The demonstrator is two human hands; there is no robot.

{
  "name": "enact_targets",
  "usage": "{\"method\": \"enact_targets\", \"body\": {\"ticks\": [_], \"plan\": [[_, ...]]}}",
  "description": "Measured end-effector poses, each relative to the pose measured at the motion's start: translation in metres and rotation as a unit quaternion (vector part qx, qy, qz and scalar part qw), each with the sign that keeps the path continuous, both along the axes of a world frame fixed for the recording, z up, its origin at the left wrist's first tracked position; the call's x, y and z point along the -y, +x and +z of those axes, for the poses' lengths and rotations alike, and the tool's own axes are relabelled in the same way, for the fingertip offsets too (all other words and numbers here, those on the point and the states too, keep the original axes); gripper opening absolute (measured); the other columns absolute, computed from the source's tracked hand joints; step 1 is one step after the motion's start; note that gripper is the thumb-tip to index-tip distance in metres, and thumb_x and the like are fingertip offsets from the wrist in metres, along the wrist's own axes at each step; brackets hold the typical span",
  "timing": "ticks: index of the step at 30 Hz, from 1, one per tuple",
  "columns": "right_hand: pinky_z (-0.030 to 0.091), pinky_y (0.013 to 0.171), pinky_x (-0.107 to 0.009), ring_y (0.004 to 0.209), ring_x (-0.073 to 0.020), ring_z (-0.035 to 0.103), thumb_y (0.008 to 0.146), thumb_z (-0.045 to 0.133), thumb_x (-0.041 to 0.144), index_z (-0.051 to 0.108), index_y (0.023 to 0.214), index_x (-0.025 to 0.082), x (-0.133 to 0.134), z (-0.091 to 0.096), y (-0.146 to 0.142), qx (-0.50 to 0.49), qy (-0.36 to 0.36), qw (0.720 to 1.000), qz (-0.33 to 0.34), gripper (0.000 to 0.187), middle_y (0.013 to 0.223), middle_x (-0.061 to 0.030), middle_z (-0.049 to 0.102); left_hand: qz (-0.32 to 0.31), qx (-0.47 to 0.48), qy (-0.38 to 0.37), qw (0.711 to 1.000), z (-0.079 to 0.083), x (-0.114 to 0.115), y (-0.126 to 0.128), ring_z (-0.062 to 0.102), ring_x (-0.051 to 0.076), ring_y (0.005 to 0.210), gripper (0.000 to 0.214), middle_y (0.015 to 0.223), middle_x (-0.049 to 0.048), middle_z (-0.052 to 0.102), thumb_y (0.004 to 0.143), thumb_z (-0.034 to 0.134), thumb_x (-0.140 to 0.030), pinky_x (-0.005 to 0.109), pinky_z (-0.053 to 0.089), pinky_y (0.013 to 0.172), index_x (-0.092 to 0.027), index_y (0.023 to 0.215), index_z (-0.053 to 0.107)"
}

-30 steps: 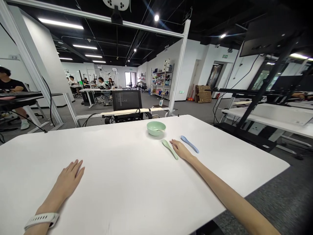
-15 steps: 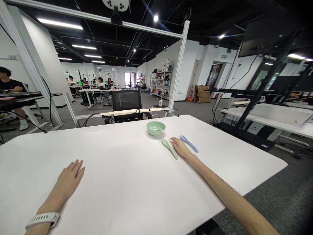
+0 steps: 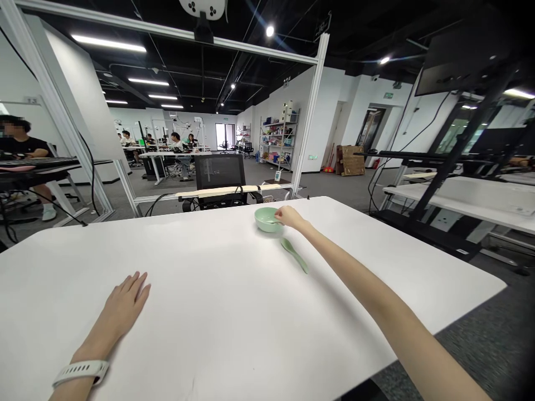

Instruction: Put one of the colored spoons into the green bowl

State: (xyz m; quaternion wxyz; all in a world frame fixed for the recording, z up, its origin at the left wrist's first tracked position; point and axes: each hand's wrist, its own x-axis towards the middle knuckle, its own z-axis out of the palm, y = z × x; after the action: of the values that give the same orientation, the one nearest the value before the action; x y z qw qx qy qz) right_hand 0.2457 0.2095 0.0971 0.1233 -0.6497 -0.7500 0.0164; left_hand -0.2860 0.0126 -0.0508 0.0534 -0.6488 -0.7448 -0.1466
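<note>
**Left hand [image 3: 123, 308] flat, right hand [image 3: 290, 218] at the rim of a mint-green bowl [image 3: 266, 219]**

Far left, beyond the work surface, a seated person [image 3: 19, 139] in a black shirt sits at a desk. On the white table [image 3: 200, 262], the left hand lies palm down with fingers spread, holding nothing; a white wristband [image 3: 80, 373] circles its wrist. The hands are well apart. Centre, behind the table edge, stands a dark monitor [image 3: 219, 171]. The mint-green bowl sits near the far edge of the table, with the right hand's fingertips [image 3: 279, 216] at its right rim; whether they grip anything cannot be told. A thin object [image 3: 272, 222] shows at the bowl's mouth, too small to identify. A mint-green spoon [image 3: 294, 255] lies on the table just below the bowl, beside the right forearm. Far right stands a second white table [image 3: 460, 192].
</note>
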Motion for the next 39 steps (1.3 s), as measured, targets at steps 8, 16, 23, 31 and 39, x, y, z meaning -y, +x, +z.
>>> {"method": "enact_targets", "body": {"ticks": [8,16,23,31,39], "plan": [[0.054,0.082,-0.029,0.097,-0.0282,0.077,0.089,0.079,0.022,0.086,0.101,0.017,-0.018,-0.006,-0.022,0.028,-0.045,0.998,-0.022,0.015,0.098,-0.0146,0.083,0.000,-0.015,-0.007,1.000,0.012,0.008,0.011,0.051,0.035,0.152,0.075,0.162,0.0180,0.056,0.096,0.026,-0.049,0.055,0.042,0.125,-0.010,0.149,0.060],[0.048,0.089,-0.030,0.115,-0.0295,0.072,0.107,0.051,0.023,0.069,0.133,0.009,0.015,0.009,-0.008,-0.002,0.041,0.999,-0.011,0.035,0.126,-0.0223,0.076,0.001,-0.001,0.001,1.000,0.012,0.010,0.013,0.049,0.035,0.153,0.074,0.162,0.0190,0.056,0.096,0.027,-0.050,0.056,0.042,0.125,-0.010,0.150,0.059],[0.042,0.074,-0.030,0.087,-0.0255,0.072,0.106,0.046,0.027,0.071,0.115,0.017,0.091,-0.021,0.032,-0.085,0.049,0.995,0.001,0.029,0.099,-0.0128,0.078,0.000,0.009,0.005,1.000,0.002,0.006,0.006,0.047,0.037,0.155,0.079,0.163,0.0210,0.054,0.096,0.025,-0.052,0.057,0.038,0.128,-0.006,0.152,0.056],[0.040,0.062,-0.029,0.077,-0.0237,0.069,0.088,0.077,0.046,0.068,0.097,0.018,0.127,-0.092,0.046,-0.164,0.009,0.985,-0.057,0.031,0.090,-0.0101,0.077,-0.075,0.078,0.046,0.993,0.021,0.005,0.025,0.052,0.033,0.152,0.074,0.158,0.0175,0.061,0.098,0.028,-0.055,0.055,0.041,0.128,-0.013,0.152,0.056],[0.038,0.059,-0.028,0.070,-0.0201,0.067,0.088,0.070,0.027,0.058,0.073,0.022,0.139,-0.088,-0.002,-0.217,-0.023,0.973,-0.074,0.020,0.081,-0.0083,0.075,-0.243,0.216,0.000,0.946,0.048,0.014,0.147,0.061,0.025,0.143,0.057,0.152,0.0096,0.067,0.102,0.035,-0.054,0.051,0.044,0.128,-0.026,0.144,0.062]]}}
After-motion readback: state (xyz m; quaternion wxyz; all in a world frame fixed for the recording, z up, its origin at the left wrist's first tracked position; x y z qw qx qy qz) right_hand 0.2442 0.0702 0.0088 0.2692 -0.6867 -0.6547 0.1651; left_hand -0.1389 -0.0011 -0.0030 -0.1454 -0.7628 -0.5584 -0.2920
